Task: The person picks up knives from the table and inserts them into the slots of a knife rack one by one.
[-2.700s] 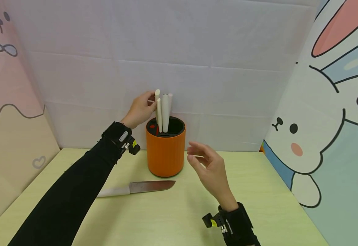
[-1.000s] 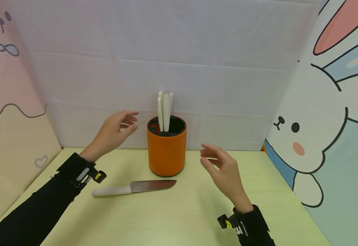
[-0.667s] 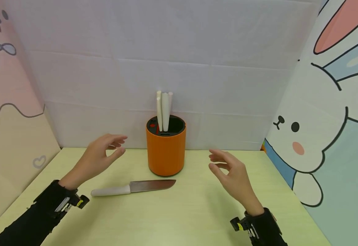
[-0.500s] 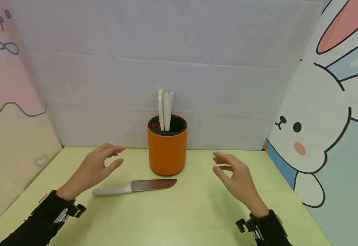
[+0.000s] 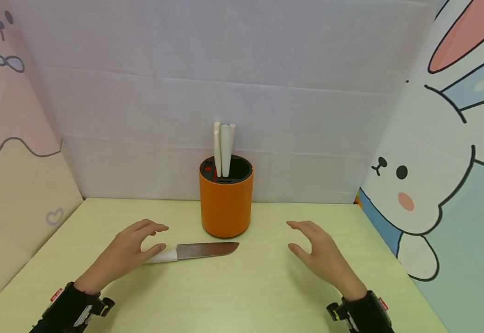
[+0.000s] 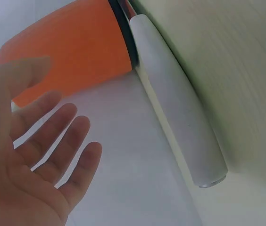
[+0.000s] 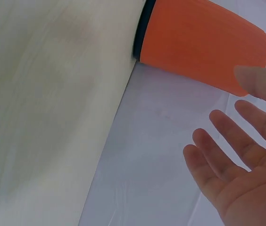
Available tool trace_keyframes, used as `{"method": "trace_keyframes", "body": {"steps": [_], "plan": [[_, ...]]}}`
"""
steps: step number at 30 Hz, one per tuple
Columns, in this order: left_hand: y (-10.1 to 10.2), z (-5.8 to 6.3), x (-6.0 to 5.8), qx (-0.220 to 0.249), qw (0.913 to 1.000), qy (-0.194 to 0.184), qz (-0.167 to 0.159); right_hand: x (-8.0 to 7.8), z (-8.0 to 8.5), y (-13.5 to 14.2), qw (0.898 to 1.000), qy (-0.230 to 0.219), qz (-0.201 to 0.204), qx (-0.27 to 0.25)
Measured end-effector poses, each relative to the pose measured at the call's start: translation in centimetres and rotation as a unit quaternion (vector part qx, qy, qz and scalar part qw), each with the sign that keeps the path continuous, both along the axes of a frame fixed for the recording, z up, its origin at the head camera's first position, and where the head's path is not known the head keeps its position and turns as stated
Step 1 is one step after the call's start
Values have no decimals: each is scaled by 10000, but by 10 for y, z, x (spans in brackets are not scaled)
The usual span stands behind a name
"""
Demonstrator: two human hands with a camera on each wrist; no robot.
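A knife (image 5: 206, 250) lies flat on the table, its white handle (image 6: 175, 99) toward the left and its blade pointing right. Over the handle's end hovers my left hand (image 5: 131, 247), fingers spread and holding nothing; in the head view it covers part of the handle. Behind the blade stands an orange knife block (image 5: 226, 208) with a black top. Several white-handled knives (image 5: 224, 150) are upright in it, blades hidden inside. Off to the block's right, my right hand (image 5: 322, 254) hangs above the table with relaxed fingers, touching nothing.
The pale yellow-green table (image 5: 233, 296) ends at a white cloth backdrop (image 5: 242, 83). Printed cartoon panels flank it, with a rabbit panel (image 5: 433, 194) on the right and a pink panel (image 5: 13, 101) on the left.
My left hand has left the handles in the knife block and come down, leftward and nearer, to over the lying knife's handle. The right hand has drifted right and lower, its fingers parting.
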State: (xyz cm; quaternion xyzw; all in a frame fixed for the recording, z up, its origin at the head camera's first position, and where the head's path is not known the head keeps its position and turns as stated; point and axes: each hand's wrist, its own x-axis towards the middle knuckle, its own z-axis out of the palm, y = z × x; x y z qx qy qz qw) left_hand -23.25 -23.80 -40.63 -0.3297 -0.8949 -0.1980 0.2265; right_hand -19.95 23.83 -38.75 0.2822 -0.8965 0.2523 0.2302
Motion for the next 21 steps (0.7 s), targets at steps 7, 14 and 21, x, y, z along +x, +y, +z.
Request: {"method": "trace_keyframes", "body": {"steps": [7,14,21], "plan": [[0,-10,1,-30,9995,-312,44,1,-10,4,9984,-282,-140,477],[-4,-17,1,-284,9989,-341,152,-1,-13,5,9973,-370,-66,638],[-9,-27,-2,-634,9973,-350,134,-1,-15,6,9964,-525,-50,665]]}}
